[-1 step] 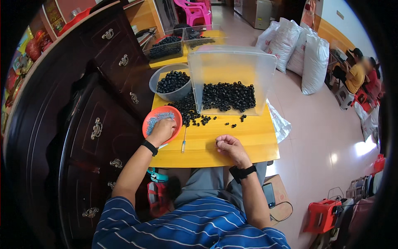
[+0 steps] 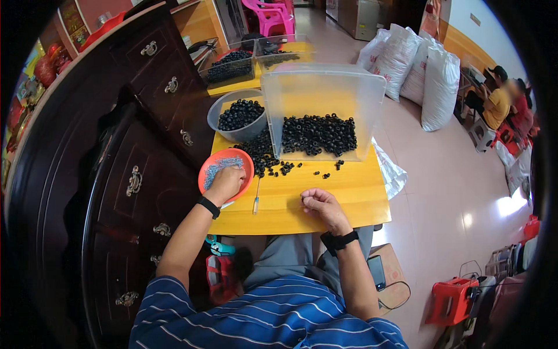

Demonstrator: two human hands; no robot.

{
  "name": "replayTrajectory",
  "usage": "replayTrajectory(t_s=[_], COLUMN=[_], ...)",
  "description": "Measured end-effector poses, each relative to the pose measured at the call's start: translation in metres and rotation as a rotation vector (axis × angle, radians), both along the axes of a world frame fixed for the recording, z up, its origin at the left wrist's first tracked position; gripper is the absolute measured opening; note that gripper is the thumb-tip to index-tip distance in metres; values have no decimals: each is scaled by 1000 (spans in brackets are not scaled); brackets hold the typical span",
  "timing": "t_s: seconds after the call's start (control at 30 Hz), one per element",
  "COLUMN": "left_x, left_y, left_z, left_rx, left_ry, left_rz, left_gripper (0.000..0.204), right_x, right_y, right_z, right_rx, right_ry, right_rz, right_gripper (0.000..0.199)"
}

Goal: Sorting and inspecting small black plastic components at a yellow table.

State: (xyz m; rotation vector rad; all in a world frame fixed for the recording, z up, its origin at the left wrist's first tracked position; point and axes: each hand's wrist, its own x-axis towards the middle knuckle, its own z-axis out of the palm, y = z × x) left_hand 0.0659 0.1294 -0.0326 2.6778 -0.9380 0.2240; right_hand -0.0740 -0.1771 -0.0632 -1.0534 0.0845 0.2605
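My left hand (image 2: 228,182) reaches into an orange-red bowl (image 2: 249,160) of small thin silvery metal pieces (image 2: 224,165). Its fingers are bent down together at the bowl's right side; their tips are hidden. Over the yellow table, my right hand (image 2: 323,206) is closed in a pinch, with a small dark piece (image 2: 302,199) just showing at the fingertips. Between the hands lies a thin tool (image 2: 256,205) with a pale handle and a slim shaft. Black ring-like parts (image 2: 319,135) are heaped beyond, in and beside a clear plastic bin (image 2: 325,87) tipped on its side.
A translucent round tub (image 2: 216,119) of black parts stands behind the bowl. More clear boxes (image 2: 229,67) sit farther back. A dark wooden cabinet (image 2: 110,192) closes off the left. White sacks (image 2: 440,87) and seated people (image 2: 499,107) are at the right.
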Motion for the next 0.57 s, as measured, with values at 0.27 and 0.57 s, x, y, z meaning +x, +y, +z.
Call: replayTrajectory(t_s=[0.27,0.57], left_x=[-3,-27], left_y=[-3,-5], left_z=[9,26], left_rx=[85,-276], left_ry=[6,-77], left_rz=[19,142], left_gripper=[7,12], right_x=[-1,-1], right_y=[2,0], right_z=[-4,-6], right_rx=[-9,38], right_ry=[1,1], right_rz=[-11,-26], right_gripper=[13,13])
